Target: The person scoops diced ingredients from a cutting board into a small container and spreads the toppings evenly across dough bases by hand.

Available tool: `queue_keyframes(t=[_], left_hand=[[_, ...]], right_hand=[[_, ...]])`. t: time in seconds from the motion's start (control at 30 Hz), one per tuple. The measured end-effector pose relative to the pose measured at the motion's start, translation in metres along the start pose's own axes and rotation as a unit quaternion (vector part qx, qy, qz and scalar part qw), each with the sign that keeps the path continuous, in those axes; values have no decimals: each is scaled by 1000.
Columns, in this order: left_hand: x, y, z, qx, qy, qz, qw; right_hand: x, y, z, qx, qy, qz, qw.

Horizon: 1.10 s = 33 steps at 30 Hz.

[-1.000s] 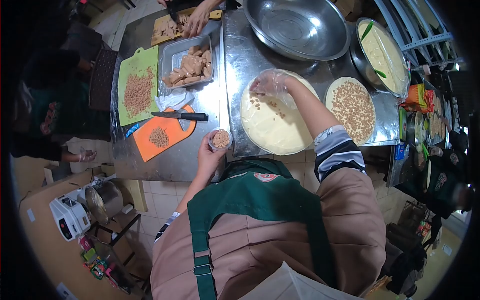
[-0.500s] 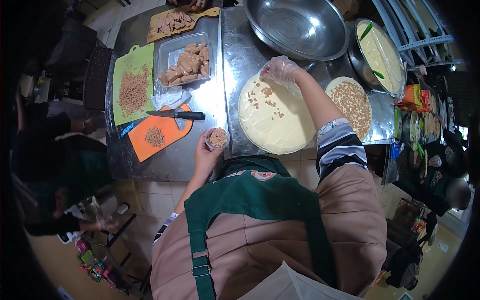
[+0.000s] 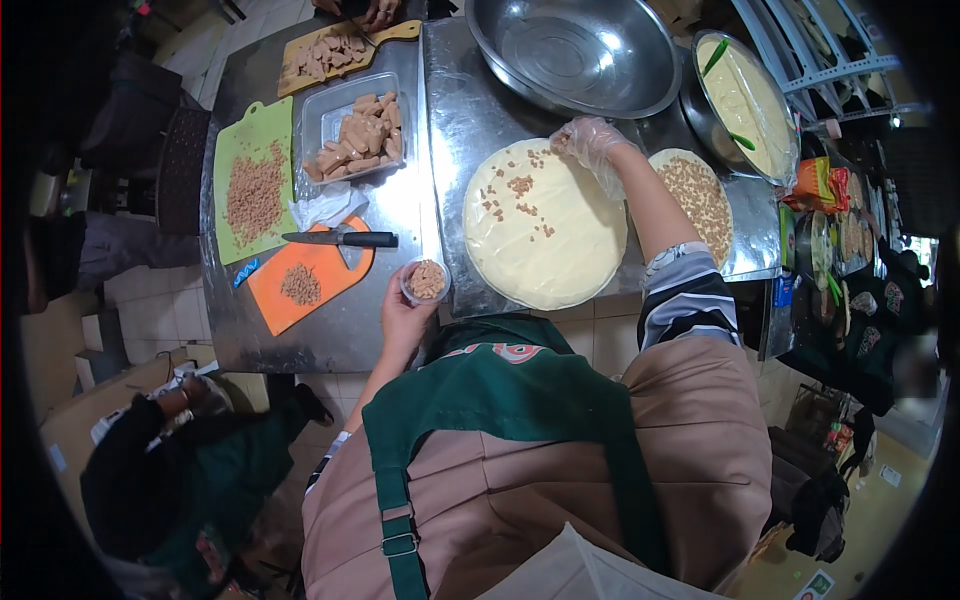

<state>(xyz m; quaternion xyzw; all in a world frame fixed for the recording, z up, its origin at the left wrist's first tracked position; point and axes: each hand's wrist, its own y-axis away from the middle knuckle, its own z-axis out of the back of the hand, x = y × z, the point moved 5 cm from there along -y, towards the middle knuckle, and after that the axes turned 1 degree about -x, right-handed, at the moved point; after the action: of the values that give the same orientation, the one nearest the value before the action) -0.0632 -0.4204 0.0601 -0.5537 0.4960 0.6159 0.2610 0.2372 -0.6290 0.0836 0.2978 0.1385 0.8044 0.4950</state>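
My left hand (image 3: 402,322) is wrapped round a small clear cup (image 3: 426,281) filled with chopped sausage bits. In a clear plastic glove, my right hand (image 3: 588,143) is at the far right rim of a pale, cream-covered round (image 3: 540,260). Its fingers are bunched downward, and whatever they hold is hidden. Sausage bits (image 3: 520,185) lie scattered over the round's far left part and far edge. Right of it, partly behind my forearm, is a second round (image 3: 697,195) dotted all over with bits.
A knife (image 3: 345,238) lies across the orange board (image 3: 270,312). Chopped bits cover the green board (image 3: 228,150); whole sausages fill a clear tub (image 3: 318,110). A large steel bowl (image 3: 640,85) and a cream-filled bowl (image 3: 740,100) stand behind. Another person's hand (image 3: 380,12) is at the wooden board (image 3: 400,32).
More bits lie near the round's far edge. My right hand stays over that edge with its fingers bunched. The whole view has shifted slightly, and a person at lower left has changed position.
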Motion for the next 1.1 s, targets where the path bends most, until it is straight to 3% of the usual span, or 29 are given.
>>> queue_keyframes(t=[0.13,0.23,0.33,0.43,0.53,0.63,0.73,0.83,0.9,1.03,1.1], left_hand=[[2,-1,1,4,0,0,1000],[1,-2,-1,12,-12,5,1000],[5,-5,-2,24,-27,-4,999],[3,-6,-8,38,-21,9,999],[5,-10,-13,55,0,35,998],[1,-16,-23,70,-14,23,997],[-5,-22,-36,95,-21,10,995],[-6,-31,-50,117,-65,-3,991],[-10,-36,-61,124,-69,-14,990],[-13,-45,-82,137,-99,-24,985],[-10,-52,-91,148,-119,-46,981]], right_hand=[[-9,15,6,-48,-43,-18,998],[-17,23,8,-78,22,-31,996],[-30,30,8,-79,-30,-40,996],[-39,46,7,-70,-67,-112,989],[-49,55,5,-99,-1,-101,990],[-60,64,-1,-132,-40,-81,987],[-66,86,-10,-109,-105,-156,976],[-72,96,-23,-110,-74,-141,981],[-67,102,-34,-87,-145,-95,981],[-57,107,-47,-100,-304,-121,940],[-39,110,-46,-118,-275,4,954]])
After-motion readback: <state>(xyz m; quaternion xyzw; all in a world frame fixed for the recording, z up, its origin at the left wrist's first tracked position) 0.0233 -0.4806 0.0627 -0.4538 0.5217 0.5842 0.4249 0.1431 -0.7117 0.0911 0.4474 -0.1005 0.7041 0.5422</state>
